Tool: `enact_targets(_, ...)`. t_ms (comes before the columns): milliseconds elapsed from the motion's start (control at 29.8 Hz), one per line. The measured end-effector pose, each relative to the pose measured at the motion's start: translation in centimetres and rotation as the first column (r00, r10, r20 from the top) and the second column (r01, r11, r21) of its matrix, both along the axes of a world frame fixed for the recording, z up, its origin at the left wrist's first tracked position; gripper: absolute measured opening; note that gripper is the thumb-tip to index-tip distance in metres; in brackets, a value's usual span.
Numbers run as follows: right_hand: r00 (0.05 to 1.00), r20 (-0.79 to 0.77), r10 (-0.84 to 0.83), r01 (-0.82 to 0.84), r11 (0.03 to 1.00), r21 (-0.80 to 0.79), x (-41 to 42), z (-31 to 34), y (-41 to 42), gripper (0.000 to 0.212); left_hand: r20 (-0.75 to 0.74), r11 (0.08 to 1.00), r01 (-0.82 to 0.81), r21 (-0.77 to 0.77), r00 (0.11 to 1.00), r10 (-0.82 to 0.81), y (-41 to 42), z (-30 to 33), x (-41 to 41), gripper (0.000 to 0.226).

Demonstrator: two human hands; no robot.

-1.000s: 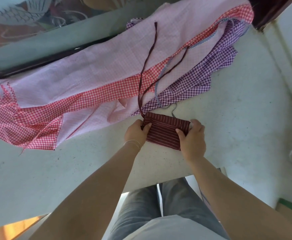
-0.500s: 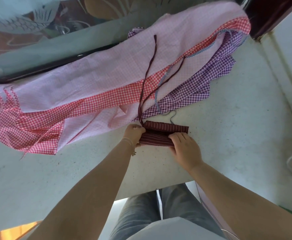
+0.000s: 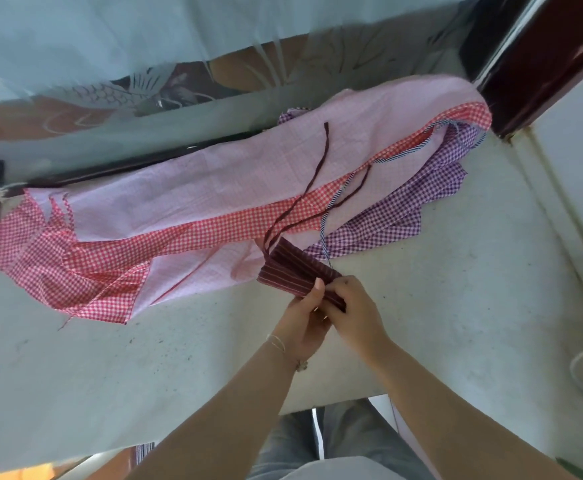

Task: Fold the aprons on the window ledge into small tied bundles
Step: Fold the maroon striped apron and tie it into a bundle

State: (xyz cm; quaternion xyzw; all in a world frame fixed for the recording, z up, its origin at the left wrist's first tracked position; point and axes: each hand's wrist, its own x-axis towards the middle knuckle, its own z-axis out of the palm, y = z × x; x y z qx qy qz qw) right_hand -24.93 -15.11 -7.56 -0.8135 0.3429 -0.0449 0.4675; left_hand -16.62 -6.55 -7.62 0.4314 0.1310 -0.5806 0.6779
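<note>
Your left hand (image 3: 304, 315) and right hand (image 3: 354, 311) both pinch the near end of the maroon apron (image 3: 293, 271), folded small on the ledge (image 3: 456, 323), its ties (image 3: 317, 188) loose. Beyond, the pink (image 3: 214, 181), red (image 3: 86, 268) and purple (image 3: 404, 209) aprons lie unfolded; most work remains.
</note>
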Motion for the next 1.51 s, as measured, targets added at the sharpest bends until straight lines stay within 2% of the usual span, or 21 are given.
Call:
enact_targets(67,0.997,0.046,-0.061,0.052,0.983,0.176,1.3,2.1,-0.2,0.010,0.061,0.999,0.021,-0.044,0.998,-0.018,0.8,1.4,1.5,0.090)
enact_targets(134,0.993,0.091,-0.079,0.042,0.936,0.351,2.5,4.1,-0.8,0.010,0.122,0.997,0.009,-0.081,0.993,0.001,1.0,3.0,2.8,0.087)
enact_targets(268,0.987,0.142,-0.068,-0.023,0.830,0.557,4.1,7.9,-1.3,0.037,0.281,0.994,-0.062,-0.088,0.956,0.084,0.9,7.5,4.4,0.061)
enact_targets(369,0.981,0.169,-0.090,-0.051,0.729,0.682,5.0,9.7,-1.1,0.032,0.414,0.999,-0.037,-0.029,0.909,0.045,0.9,10.2,5.2,0.046)
enact_targets(436,0.979,0.197,-0.053,-0.093,0.745,0.661,5.4,11.5,-0.7,0.020,0.538,0.998,0.054,0.040,0.840,-0.067,1.4,11.8,5.8,0.041)
enact_targets(503,0.985,0.172,0.014,-0.119,0.775,0.621,5.8,12.6,-0.8,0.018,0.632,0.979,0.138,0.151,0.748,-0.202,1.8,12.9,6.5,0.030)
enact_targets(570,0.991,0.100,0.085,-0.127,0.822,0.555,6.5,14.0,-1.3,0.019,0.697,0.953,0.120,0.279,0.657,-0.287,2.6,14.1,7.7,0.017)
enact_targets(670,0.980,0.120,0.157,-0.197,0.829,0.523,7.4,17.2,-2.3,0.041,0.726,0.945,0.110,0.308,0.615,-0.308,3.9,16.0,9.3,0.012)
enact_targets(737,0.941,0.172,0.293,-0.339,0.783,0.521,8.0,19.1,-2.3,0.055,0.753,0.932,0.227,0.283,0.549,-0.363,4.5,17.1,9.7,0.012)
enact_targets(771,0.923,0.200,0.327,-0.383,0.751,0.539,8.2,19.9,-1.9,0.052,0.761,0.918,0.298,0.262,0.522,-0.386,4.7,17.8,9.6,0.014)
enact_targets(804,0.922,0.243,0.302,-0.387,0.713,0.584,8.4,20.3,-1.4,0.045,0.762,0.903,0.357,0.239,0.507,-0.402,4.8,18.5,9.4,0.016)
enact_targets(871,0.930,0.341,0.139,-0.349,0.627,0.697,9.0,20.9,-0.6,0.039,0.754,0.876,0.430,0.219,0.495,-0.432,4.9,19.6,9.5,0.025)
enact_targets(972,0.905,0.422,-0.051,-0.316,0.581,0.750,9.7,21.4,0.4,0.033,0.757,0.857,0.465,0.223,0.471,-0.452,5.3,20.7,10.3,0.038)
enact_targets(1039,0.875,0.464,-0.139,-0.295,0.607,0.738,10.2,21.4,0.9,0.034,0.780,0.859,0.459,0.227,0.443,-0.442,5.5,21.1,10.5,0.038)
enact_targets(1139,0.850,0.488,-0.198,-0.191,0.747,0.637,11.1,21.7,1.1,0.064,0.840,0.911,0.330,0.248,0.394,-0.372,5.5,21.2,10.3,0.037)
enact_targets(1240,0.868,0.493,-0.063,-0.211,0.851,0.480,11.7,22.5,0.8,0.083,0.896,0.950,0.121,0.289,0.314,-0.313,5.4,21.3,10.3,0.030)
enact_targets(1307,0.858,0.507,0.081,-0.365,0.791,0.491,11.7,23.5,0.5,0.084,0.914,0.955,0.084,0.285,0.277,-0.297,5.6,21.7,10.7,0.026)
enact_targets(1340,0.839,0.531,0.118,-0.441,0.719,0.537,11.6,24.3,0.2,0.083,0.919,0.952,0.084,0.295,0.250,-0.306,5.8,22.0,11.0,0.027)
enact_targets(1407,0.826,0.561,0.060,-0.480,0.598,0.642,11.4,26.4,-0.7,0.072,0.927,0.938,0.076,0.338,0.147,-0.346,6.4,22.5,11.8,0.031)
enact_targets(1441,0.826,0.563,0.005,-0.458,0.588,0.666,11.4,27.4,-1.3,0.060,0.923,0.926,0.061,0.372,0.078,-0.376,6.7,22.7,12.1,0.032)
enact_targets(1508,0.829,0.556,-0.065,-0.360,0.700,0.617,11.9,28.9,-2.5,0.035,0.908,0.908,0.009,0.419,-0.016,-0.419,7.4,23.0,12.9,0.026)
